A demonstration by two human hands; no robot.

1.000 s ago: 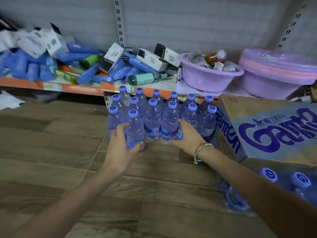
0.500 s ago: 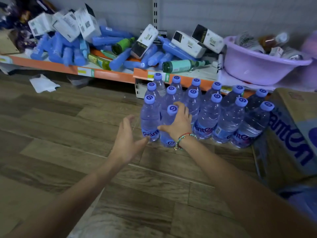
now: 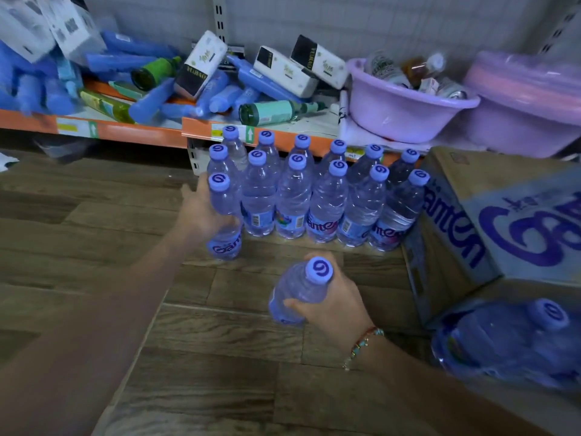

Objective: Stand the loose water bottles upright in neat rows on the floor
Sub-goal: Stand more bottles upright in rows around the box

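— On the floor by the cardboard box, what do we see?
— Bottle rows standing. Our left hand holds the end bottle; our right hand holds a tilted bottle. A purple tub holds jars.

Two hands placing water bottles on a wood-look floor

The left hand grips an upright clear plastic bottle with a blue cap beside two standing rows of bottles. The right hand holds another blue-capped bottle, tilted, nearer the camera.
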